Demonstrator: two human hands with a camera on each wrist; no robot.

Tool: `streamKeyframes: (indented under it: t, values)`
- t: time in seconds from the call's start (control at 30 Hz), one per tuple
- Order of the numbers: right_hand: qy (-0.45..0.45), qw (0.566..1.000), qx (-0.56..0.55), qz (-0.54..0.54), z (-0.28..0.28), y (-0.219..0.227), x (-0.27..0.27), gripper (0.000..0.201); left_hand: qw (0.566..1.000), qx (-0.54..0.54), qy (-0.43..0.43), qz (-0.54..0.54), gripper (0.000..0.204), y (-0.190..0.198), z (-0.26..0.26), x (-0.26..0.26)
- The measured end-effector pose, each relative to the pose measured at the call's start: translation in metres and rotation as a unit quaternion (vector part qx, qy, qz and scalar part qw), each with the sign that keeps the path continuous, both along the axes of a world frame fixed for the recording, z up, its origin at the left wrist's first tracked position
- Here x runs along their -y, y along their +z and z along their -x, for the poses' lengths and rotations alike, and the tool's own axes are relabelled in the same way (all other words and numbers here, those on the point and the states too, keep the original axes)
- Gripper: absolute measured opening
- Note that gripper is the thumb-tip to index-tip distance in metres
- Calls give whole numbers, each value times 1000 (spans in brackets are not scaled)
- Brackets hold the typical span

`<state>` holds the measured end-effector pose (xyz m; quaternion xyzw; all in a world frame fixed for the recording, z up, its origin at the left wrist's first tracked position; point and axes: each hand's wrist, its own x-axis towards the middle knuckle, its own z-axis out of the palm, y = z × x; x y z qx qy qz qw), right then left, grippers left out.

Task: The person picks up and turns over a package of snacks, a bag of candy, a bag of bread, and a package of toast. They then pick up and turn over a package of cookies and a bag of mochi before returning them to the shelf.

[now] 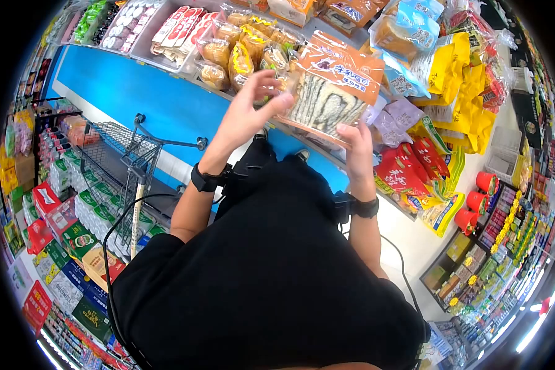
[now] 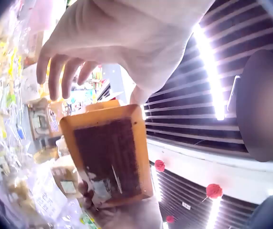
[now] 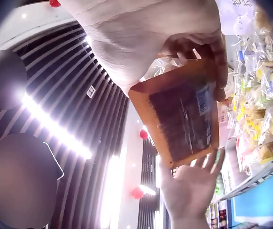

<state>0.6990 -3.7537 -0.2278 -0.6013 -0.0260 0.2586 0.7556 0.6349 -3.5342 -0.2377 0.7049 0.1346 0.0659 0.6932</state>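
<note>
Head view: orange-labelled bread pack, lettering unreadable.

The person wears a black short-sleeved top that leaves both forearms bare. Each wrist carries a black strap with a small black device mounted on it: one on the left wrist and one on the right wrist. A thin black cable runs from each device down along the body.

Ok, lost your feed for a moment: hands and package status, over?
Right hand grips bread package at its lower edge. Left hand open, thumb touching its left side. Held above shelf goods, nothing blocking.
</note>
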Motion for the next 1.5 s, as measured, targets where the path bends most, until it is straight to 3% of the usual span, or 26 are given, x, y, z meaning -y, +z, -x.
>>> streamKeyframes:
  t: [0.03, 0.1, 0.23, 0.43, 0.6, 0.87, 0.97, 1.03, 1.13, 1.5]
  values:
    - [-9, 1000, -11, -13, 2, 5, 2, 49, 1000, -2, 0, 1, 60, -1, 2, 2]
    - [16, 1000, -11, 4, 3, 11, 6, 52, 982, -65, -67, 161, 60, 12, 5, 12]
    - [22, 1000, 6, 2, 7, 24, 10, 54, 974, -58, -96, 196, 53, 34, 7, 19]
    - [26, 999, 9, 15, 9, 39, 17, 55, 979, -46, -97, 173, 47, 47, 10, 22]
    - [-25, 999, 38, -14, 14, 48, 11, 45, 975, -40, -78, 203, 42, 54, 13, 31]
    - [13, 1000, -2, -6, 7, 40, 24, 44, 972, -64, -81, 209, 36, 50, 14, 31]
    - [41, 999, 14, -10, 6, 44, 21, 45, 983, -35, -114, 142, 42, 47, 12, 25]
    - [49, 998, 20, -20, 9, 42, 17, 45, 993, 10, -114, 14, 50, 46, 11, 24]
    - [24, 999, 8, -35, 11, 38, 12, 47, 995, 27, -71, 67, 56, 52, 9, 33]
    - [-4, 999, -5, -49, 10, 27, 12, 28, 993, 24, -70, 92, 51, 42, 5, 38]
